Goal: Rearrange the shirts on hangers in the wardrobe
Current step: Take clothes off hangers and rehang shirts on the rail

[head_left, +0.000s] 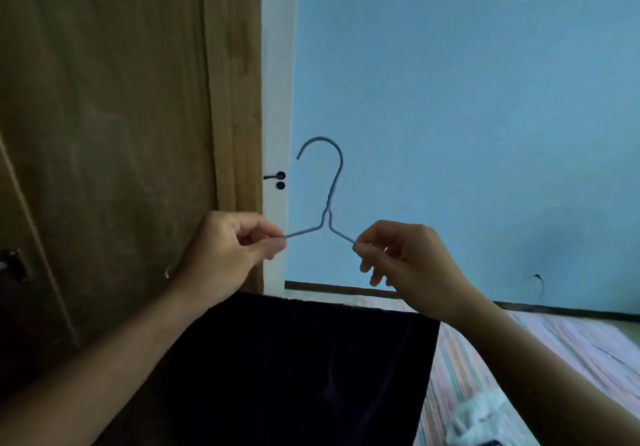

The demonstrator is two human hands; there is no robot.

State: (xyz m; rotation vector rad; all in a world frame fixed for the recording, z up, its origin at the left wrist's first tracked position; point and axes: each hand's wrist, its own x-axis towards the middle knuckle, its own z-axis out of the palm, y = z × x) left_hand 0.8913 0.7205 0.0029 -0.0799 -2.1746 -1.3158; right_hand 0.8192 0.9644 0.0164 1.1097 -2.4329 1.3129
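Pinching the bare hanger (327,203) by each shoulder, left hand (221,248) and right hand (405,255) hold it; next, I judge, slip it into the dark shirt (294,369) below

The hanger's (327,199) shoulder ends vanish inside the left hand (228,248) and right hand (401,255); its lower bar cannot be seen. A dark cloth (294,369) runs off the bottom edge, its shape unclear. A pale bag (481,414) at lower right is blurred

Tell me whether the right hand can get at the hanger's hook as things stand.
Probably yes: the hook stands bare above the right hand, nothing between them. That hand pinches the hanger's arm, though, so it must release its grip first.
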